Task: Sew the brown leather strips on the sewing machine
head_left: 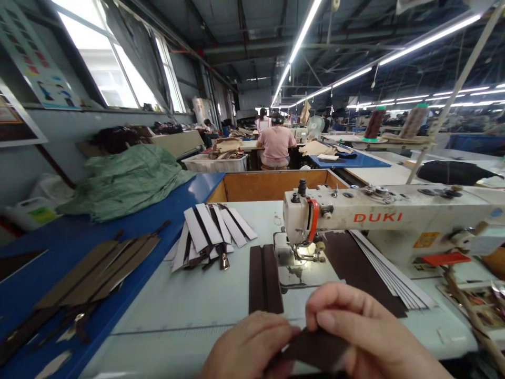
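My left hand (246,347) and my right hand (363,331) meet at the bottom edge, both closed on a dark brown strip (315,348) held between them above the sewing table (185,300). Just beyond them lies a pair of dark brown strips (264,279) beside the needle plate of the white DUKI sewing machine (386,218). A fan of white-backed strips with zippers (211,234) lies to the left of that.
Tan zipper strips (94,276) lie on a blue side table (51,252), with green cloth (126,181) behind. Stacked dark and white pieces (379,271) sit under the machine arm. A wooden bin (268,185) stands behind. Seated persons (276,142) work farther back.
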`<action>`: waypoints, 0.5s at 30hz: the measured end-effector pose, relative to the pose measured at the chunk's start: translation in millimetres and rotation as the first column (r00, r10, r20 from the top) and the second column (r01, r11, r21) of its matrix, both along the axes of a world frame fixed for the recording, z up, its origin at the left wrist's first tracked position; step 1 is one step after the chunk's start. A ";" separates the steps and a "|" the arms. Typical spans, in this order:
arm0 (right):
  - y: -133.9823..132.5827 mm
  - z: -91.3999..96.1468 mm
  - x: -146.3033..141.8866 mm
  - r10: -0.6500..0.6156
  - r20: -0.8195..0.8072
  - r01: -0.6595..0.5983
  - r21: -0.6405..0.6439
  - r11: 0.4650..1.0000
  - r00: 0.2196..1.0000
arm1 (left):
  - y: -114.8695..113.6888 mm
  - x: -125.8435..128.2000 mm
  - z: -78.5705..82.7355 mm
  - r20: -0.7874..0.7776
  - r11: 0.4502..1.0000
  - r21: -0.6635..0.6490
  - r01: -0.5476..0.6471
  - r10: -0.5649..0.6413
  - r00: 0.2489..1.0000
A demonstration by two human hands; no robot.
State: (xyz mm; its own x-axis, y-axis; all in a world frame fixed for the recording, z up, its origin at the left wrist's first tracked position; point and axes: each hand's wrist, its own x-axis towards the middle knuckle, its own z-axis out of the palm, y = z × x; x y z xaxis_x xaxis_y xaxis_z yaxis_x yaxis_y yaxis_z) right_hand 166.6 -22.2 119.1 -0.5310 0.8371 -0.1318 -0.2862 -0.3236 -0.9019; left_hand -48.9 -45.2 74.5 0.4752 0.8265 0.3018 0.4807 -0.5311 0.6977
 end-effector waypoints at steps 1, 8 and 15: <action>4.2 -1.6 -9.6 -0.029 -0.024 0.029 0.010 1.000 0.999 | 0.9 -0.2 3.2 0.056 0.987 -0.143 -0.075 0.084 0.995; 40.0 -55.6 -53.2 -0.080 0.220 0.042 0.173 0.984 0.972 | 16.6 8.2 -11.9 0.374 0.575 -0.817 -0.050 0.592 0.714; 59.5 -95.3 -61.7 -0.077 0.315 0.030 0.151 0.988 0.946 | 35.4 -16.0 -45.6 0.254 0.604 -0.777 -0.177 0.558 0.790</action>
State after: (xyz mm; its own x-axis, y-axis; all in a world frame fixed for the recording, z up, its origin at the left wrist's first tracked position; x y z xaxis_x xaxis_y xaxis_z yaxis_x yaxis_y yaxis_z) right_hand 104.9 37.3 23.8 -0.4346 0.8855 -0.1643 0.0106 -0.1774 -0.9841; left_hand -65.0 -9.8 28.9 0.0524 0.9361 -0.3479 0.0646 0.3444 0.9366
